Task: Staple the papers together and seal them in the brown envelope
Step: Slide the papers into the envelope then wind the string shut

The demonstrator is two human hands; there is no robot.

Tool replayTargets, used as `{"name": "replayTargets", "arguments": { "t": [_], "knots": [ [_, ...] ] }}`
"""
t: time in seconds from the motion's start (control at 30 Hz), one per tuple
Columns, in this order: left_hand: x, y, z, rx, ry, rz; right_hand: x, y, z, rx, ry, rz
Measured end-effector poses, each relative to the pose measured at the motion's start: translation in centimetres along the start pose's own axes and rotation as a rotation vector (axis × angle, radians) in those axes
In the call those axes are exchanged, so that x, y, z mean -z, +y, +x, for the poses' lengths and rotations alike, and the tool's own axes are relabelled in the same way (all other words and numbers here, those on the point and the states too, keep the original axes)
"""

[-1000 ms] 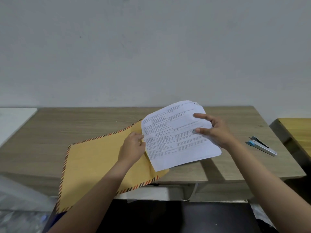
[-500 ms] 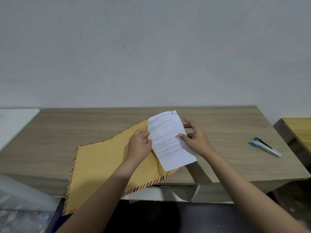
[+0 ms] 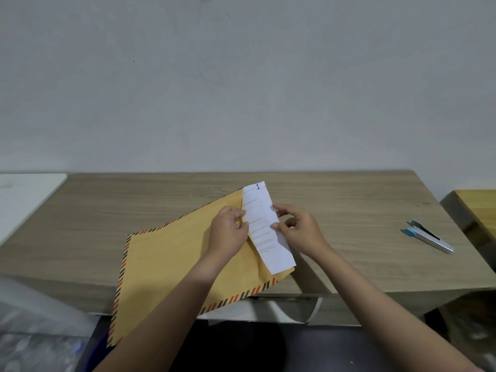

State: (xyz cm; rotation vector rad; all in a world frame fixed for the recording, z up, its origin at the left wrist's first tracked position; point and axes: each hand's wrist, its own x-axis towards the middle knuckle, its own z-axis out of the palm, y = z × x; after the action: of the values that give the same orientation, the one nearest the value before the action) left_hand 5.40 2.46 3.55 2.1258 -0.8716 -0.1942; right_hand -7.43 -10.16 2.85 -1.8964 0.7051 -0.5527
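Observation:
A brown envelope [image 3: 171, 267] with a striped red-and-black border lies tilted over the front edge of the wooden table [image 3: 349, 210]. White printed papers [image 3: 264, 229] stick out of its open right end as a narrow strip; the rest is hidden inside. My left hand [image 3: 228, 232] grips the envelope's mouth, fingers curled over the edge. At the strip's right edge, my right hand [image 3: 298, 229] pinches the papers between thumb and fingers. A silver stapler [image 3: 426, 237] with a blue tip lies apart on the right of the table.
A white surface [image 3: 26, 194] adjoins the table on the left. A yellowish wooden block [image 3: 475, 210] stands at the right edge. Clear plastic wrap [image 3: 35, 328] lies low on the left. A plain grey wall rises behind.
The papers have slid much further left into the envelope; only a narrow strip shows now. My right hand followed them toward my left hand, which kept hold of the envelope's mouth.

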Motion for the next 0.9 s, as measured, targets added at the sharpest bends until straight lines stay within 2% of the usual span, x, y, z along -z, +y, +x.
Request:
{"name": "replayTargets", "arguments": {
  "t": [0.1,0.2,0.33,0.4,0.53,0.67,0.8,0.9],
  "knots": [
    [0.3,0.1,-0.1,0.002,0.007,-0.031,-0.3,-0.1,0.0,-0.012,0.007,-0.05],
    [0.4,0.3,-0.2,-0.007,0.003,-0.077,-1.9,-0.5,0.0,-0.021,-0.009,0.0],
    [0.5,0.4,-0.3,-0.026,0.009,-0.091,-2.9,-0.8,-0.2,0.004,-0.193,-0.069],
    [0.8,0.3,-0.2,-0.024,0.023,-0.088,-2.3,-0.7,-0.3,0.006,-0.22,-0.095],
    [1.0,0.0,0.0,-0.022,0.032,-0.076,-0.6,-0.1,-0.5,0.021,-0.171,-0.225],
    [0.7,0.0,-0.3,-0.031,0.013,-0.065,-0.1,0.9,-1.0,-0.046,-0.099,-0.27],
    [0.1,-0.3,-0.5,-0.03,-0.012,-0.07,-0.6,1.9,-1.6,-0.148,-0.127,-0.173],
    [-0.3,-0.6,-0.6,-0.048,-0.027,-0.063,-0.9,2.4,-2.0,-0.18,-0.046,0.003]
  ]
}}
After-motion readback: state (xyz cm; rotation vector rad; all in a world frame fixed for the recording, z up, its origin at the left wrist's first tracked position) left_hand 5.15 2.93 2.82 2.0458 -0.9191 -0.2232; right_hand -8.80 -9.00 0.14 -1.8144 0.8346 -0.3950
